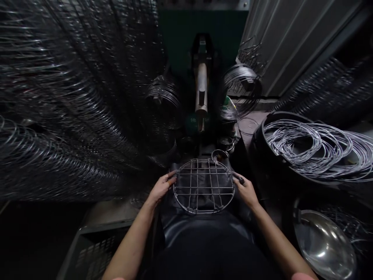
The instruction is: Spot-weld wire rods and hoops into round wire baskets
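- Pinching a round wire rack (204, 188) by opposite sides of its outer rim (201, 212), with a nearly closed fingertip grip in left hand (161, 188) and right hand (244, 190) alike
- Sitting over the dark apron (204, 241), nearside of the metal machine arm (201, 87)
- Probably weighing next to nothing, feeling pretty stiff, maybe slipping a bit
- Likely bending before snapping, so going rim-first, not grabbing thin crossbars (204, 193)
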A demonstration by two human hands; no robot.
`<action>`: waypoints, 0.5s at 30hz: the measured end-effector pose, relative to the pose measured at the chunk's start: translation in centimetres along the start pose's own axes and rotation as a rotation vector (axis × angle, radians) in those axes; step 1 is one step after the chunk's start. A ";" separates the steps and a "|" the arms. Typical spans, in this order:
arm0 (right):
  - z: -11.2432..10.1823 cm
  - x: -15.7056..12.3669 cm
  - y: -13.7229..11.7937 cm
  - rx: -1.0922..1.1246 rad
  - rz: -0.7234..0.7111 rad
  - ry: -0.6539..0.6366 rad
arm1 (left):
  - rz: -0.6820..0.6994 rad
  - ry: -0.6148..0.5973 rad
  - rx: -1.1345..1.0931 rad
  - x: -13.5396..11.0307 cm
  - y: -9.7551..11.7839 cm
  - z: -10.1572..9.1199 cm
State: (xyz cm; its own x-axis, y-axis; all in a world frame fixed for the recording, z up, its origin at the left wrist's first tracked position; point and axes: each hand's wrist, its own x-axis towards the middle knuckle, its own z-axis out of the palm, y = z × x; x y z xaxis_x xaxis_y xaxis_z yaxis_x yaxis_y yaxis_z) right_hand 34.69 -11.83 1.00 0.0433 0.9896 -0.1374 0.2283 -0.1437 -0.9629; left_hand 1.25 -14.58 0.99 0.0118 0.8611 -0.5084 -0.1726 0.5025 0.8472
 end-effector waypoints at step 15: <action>-0.3 -0.5 1.1 -0.112 -0.056 -0.035 | 0.163 0.003 0.317 0.7 -0.9 -1.3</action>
State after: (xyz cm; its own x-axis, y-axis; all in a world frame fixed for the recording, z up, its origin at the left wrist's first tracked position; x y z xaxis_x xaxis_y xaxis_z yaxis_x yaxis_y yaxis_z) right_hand 35.22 -12.50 0.04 -0.0056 0.9955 -0.0944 0.3369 -0.0870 -0.9375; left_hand 0.14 -14.52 -0.30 0.0061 0.9320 -0.3623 0.1427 0.3578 0.9228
